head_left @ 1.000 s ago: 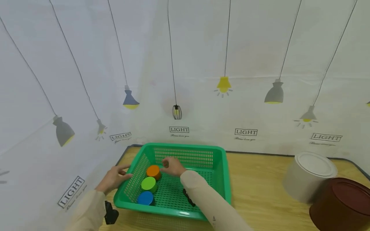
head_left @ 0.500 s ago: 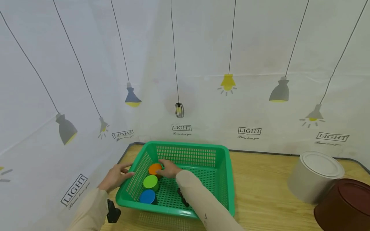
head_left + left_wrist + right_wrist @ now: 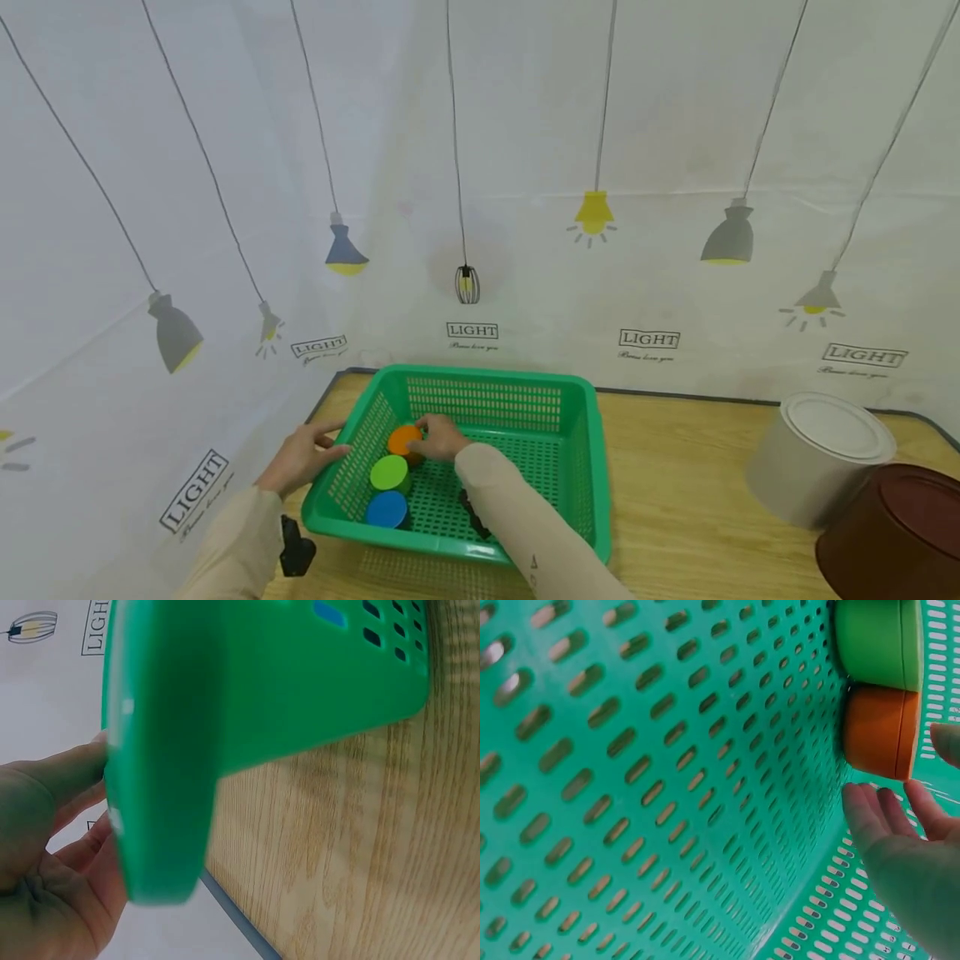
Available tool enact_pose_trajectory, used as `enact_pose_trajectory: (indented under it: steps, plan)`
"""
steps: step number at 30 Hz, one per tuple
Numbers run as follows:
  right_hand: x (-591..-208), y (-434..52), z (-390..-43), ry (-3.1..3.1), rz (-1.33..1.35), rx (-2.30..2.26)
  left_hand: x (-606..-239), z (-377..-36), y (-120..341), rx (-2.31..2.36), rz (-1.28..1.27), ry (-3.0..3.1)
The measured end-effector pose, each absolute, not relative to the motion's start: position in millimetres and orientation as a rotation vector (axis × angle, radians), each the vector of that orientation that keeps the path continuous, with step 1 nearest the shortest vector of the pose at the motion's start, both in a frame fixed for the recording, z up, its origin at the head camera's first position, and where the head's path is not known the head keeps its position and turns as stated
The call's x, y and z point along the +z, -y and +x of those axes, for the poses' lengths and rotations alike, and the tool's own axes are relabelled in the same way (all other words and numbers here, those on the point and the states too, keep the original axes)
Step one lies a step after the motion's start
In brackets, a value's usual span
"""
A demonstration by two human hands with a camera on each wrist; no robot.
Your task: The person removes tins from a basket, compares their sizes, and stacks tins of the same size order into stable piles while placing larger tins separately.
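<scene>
A green slotted basket stands on a wooden table. Along its left inner wall lie three low discs in a row: orange, green and blue. My right hand reaches into the basket at the orange disc. In the right wrist view its straight fingers stop just short of the disc's side, with the thumb by its top face. My left hand lies flat against the basket's left outer wall, fingers straight at the rim.
An upturned white bucket and a dark red bucket stand at the table's right end. A white cloth printed with lamps hangs close behind and to the left of the basket. Bare wood lies between basket and buckets.
My right hand has come down and left from the basket's far wall to the orange disc. The left hand stays on the basket's side. The view has shifted slightly.
</scene>
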State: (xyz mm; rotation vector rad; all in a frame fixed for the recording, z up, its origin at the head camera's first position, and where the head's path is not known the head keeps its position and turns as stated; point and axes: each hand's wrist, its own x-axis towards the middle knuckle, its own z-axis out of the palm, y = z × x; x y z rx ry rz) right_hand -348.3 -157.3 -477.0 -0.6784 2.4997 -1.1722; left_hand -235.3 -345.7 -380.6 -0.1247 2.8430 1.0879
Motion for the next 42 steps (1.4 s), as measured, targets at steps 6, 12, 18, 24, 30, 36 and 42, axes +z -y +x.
enact_pose_trajectory:
  steps: [6,12,18,24,30,36,42]
  plan:
    - [-458.1,149.3,-343.0,-2.567,-0.559,-1.135,-377.2,-239.7,344.3,1.124,-0.086,-2.834]
    - [-435.2,135.1,-318.5,-2.502,-0.577,-1.261,-376.6,-237.9,343.8,1.097,-0.085,-2.844]
    - [-438.6,133.5,-315.9,-2.349,-0.633,-1.397,-377.9,-235.5,341.8,1.112,-0.077,-2.844]
    - [-438.0,130.7,-317.0,-2.355,-0.612,-1.356,-378.9,-239.0,344.1,1.087,-0.082,-2.849]
    - [-436.9,121.1,-319.4,-2.347,-0.603,-1.343,-378.3,-238.5,347.6,1.054,-0.072,-2.87]
    - [-432.8,111.0,-320.3,-2.363,-0.536,-1.283,-378.4,-234.7,348.4,1.061,-0.04,-2.875]
    - [-434.5,109.8,-312.5,-2.378,-0.66,-1.308,-382.4,-232.4,345.3,1.102,-0.049,-2.859]
